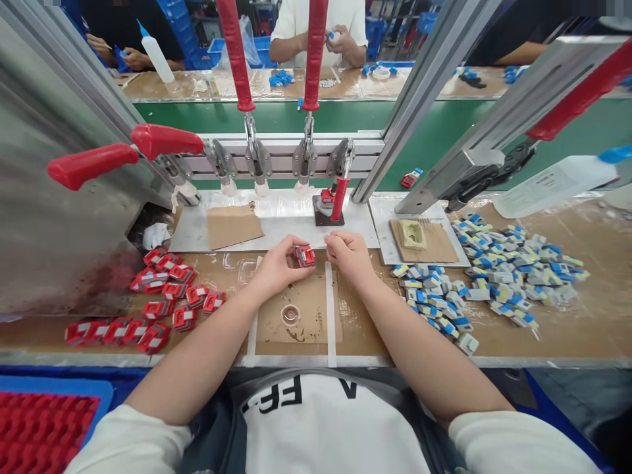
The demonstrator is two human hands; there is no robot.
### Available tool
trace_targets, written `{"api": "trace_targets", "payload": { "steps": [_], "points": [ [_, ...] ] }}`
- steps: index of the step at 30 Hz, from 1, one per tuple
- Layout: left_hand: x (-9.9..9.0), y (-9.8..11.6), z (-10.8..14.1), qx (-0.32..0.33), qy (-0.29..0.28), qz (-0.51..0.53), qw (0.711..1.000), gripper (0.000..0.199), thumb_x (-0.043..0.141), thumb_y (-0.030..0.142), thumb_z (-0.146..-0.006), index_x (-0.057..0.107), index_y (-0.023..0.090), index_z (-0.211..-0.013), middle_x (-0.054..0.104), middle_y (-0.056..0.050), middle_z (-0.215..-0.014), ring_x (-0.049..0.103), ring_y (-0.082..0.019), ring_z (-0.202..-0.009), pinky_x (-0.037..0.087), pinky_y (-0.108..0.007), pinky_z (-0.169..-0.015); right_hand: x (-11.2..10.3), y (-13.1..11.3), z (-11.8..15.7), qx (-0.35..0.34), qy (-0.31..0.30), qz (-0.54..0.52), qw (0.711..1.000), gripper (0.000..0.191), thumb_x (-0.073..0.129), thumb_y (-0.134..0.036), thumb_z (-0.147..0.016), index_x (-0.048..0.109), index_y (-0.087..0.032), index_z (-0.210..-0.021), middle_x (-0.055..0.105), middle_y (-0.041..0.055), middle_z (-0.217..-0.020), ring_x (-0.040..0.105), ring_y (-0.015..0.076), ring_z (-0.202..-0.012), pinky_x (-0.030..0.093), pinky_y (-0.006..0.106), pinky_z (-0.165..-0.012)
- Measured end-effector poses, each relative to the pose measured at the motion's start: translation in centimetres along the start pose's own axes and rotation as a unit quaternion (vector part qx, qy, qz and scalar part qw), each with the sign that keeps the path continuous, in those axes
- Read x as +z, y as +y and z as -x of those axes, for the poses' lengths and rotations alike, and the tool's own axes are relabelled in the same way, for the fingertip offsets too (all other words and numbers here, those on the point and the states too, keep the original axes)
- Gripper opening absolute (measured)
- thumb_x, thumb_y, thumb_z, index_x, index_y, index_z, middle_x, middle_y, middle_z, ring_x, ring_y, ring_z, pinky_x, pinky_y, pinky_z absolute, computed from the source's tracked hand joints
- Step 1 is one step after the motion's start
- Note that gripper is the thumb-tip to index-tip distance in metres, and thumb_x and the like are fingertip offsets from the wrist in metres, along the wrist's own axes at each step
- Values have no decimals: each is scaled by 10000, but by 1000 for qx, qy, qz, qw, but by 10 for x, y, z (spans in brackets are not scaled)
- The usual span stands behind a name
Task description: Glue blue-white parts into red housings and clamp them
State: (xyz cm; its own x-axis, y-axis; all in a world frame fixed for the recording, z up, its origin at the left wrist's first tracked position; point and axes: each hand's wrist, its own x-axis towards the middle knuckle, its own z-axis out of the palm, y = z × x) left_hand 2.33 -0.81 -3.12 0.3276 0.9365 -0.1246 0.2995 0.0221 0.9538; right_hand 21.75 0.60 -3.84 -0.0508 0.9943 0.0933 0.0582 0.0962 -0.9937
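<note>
My left hand (pixel 279 264) grips a small red toy vehicle body (pixel 306 255) between thumb and fingers, above the brown work mat. Just to its right, my right hand (pixel 351 257) is closed in a pinch; something thin and pale may be at its fingertips, but I cannot make it out. Below the hands, a small round dish (pixel 290 315) of dark liquid sits on a stained cardboard sheet (pixel 316 326). Beyond my right hand, another red piece (pixel 326 196) rests in a clamp fixture (pixel 330 214) under a small red-handled clamp (pixel 340 199).
Red bodies (pixel 174 289) are piled at left, blue-and-grey pieces (pixel 523 270) at right. Toggle clamps with long red handles (pixel 315 59) line the metal frame. A cream mould block (pixel 411 234) sits on cardboard. A white bottle (pixel 557 184) leans at right. Co-workers sit across the green belt (pixel 345 117).
</note>
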Motion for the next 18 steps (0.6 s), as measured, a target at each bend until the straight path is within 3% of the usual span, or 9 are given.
{"api": "trace_targets", "payload": {
  "steps": [6,11,18],
  "points": [
    [2,-3,-1,7,7,-18,1000,506,853,341,-736,622,222,-1171,690,23,-847,494,-105,-610,375,-231,-576,0,-4,0,-21,7,61,998,429,566,-425,-851,385,-231,-514,399,-41,-473,341,105,-500,270,292,-543],
    [2,-3,0,10,34,-31,999,487,841,333,-727,618,228,-1147,677,37,-806,472,-104,-565,356,-233,-538,-2,-7,1,-61,37,127,989,412,536,-414,-850,339,-232,-537,326,-46,-516,341,111,-542,259,293,-565],
    [-1,-4,-1,28,77,-54,995,460,837,312,-729,623,233,-1129,687,35,-821,556,-128,-635,382,-244,-609,0,-12,6,-92,3,149,984,390,517,-364,-837,301,-234,-539,258,-47,-549,274,102,-543,220,296,-559]
  ]
}}
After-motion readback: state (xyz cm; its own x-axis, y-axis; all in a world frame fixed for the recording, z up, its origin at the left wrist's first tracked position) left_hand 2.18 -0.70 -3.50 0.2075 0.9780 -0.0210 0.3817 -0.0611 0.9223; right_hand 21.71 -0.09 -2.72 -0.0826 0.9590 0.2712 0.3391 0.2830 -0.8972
